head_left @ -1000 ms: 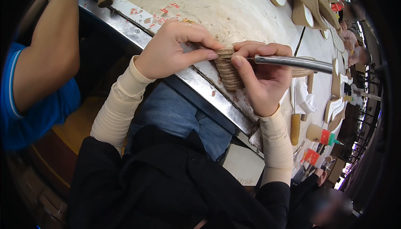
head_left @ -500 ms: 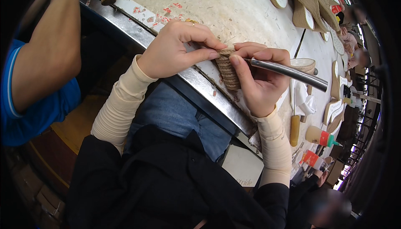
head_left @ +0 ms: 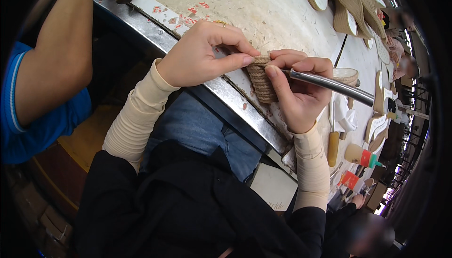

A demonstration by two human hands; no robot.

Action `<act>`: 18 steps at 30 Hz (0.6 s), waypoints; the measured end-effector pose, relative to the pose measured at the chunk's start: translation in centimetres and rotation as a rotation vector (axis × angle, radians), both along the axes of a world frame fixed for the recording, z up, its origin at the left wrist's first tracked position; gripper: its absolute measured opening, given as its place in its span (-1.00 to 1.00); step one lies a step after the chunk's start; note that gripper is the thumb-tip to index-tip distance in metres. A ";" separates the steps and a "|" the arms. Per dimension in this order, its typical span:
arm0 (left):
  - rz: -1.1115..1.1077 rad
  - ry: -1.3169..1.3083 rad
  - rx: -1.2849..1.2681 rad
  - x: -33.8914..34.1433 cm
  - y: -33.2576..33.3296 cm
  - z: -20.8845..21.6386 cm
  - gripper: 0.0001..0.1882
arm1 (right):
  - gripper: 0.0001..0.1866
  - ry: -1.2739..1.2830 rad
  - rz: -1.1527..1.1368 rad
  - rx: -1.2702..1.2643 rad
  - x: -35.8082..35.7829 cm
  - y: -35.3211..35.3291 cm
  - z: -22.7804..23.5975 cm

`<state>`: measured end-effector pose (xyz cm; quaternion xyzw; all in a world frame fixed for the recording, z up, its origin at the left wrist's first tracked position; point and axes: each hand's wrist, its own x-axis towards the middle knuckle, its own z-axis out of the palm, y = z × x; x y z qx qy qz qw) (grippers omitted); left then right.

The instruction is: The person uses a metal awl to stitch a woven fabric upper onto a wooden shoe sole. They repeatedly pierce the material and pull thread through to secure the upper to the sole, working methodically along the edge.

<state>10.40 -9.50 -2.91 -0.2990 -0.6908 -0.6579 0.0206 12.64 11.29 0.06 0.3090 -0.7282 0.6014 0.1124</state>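
Note:
A tan rope-wrapped shoe sole [head_left: 262,84] stands on end at the table's near edge, its coiled cords facing me. My left hand [head_left: 202,51] pinches the top edge of it between thumb and forefinger. My right hand [head_left: 303,91] grips a slim tool with a shiny metal handle [head_left: 335,87], which slopes down to the right. The tool's thin end reaches the upper right of the sole; its tip is hidden by my fingers and the cord.
The white worktable [head_left: 263,8] has a metal edge [head_left: 226,95]. Rope-covered soles [head_left: 360,8] are heaped at the far right. Nearer lie a wooden-handled tool [head_left: 333,149], a glue bottle [head_left: 361,155] and a bowl [head_left: 346,75]. A person's arm [head_left: 61,55] is at the left.
The right hand and its tool have shifted slightly right, away from the left hand. More of the sole's coiled side shows. The left hand keeps its pinch at the top edge.

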 end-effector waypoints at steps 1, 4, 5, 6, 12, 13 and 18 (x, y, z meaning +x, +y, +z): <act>0.008 0.002 0.000 0.0 0.1 0.0 -0.89 | -0.60 0.001 -0.011 0.001 0.0 -0.1 0.0; 0.026 0.029 -0.003 0.0 0.3 0.0 -0.90 | -0.61 0.007 -0.043 -0.007 0.2 -0.4 -0.1; 0.029 0.039 0.000 0.0 0.3 0.0 -0.90 | -0.61 0.010 -0.055 -0.011 0.2 -0.5 -0.1; 0.037 0.035 -0.004 0.0 0.4 0.1 -0.90 | -0.61 0.010 -0.065 -0.016 0.2 -0.6 -0.1; 0.030 0.011 -0.056 0.4 0.2 0.4 -0.89 | -0.59 -0.002 -0.143 0.001 0.6 -1.4 -0.1; 0.031 0.012 -0.055 0.5 0.2 0.4 -0.89 | -0.58 -0.025 -0.158 0.023 0.7 -1.4 0.0; 0.044 0.034 -0.041 0.4 0.2 0.3 -0.90 | -0.57 -0.057 -0.183 0.049 0.7 -1.5 0.3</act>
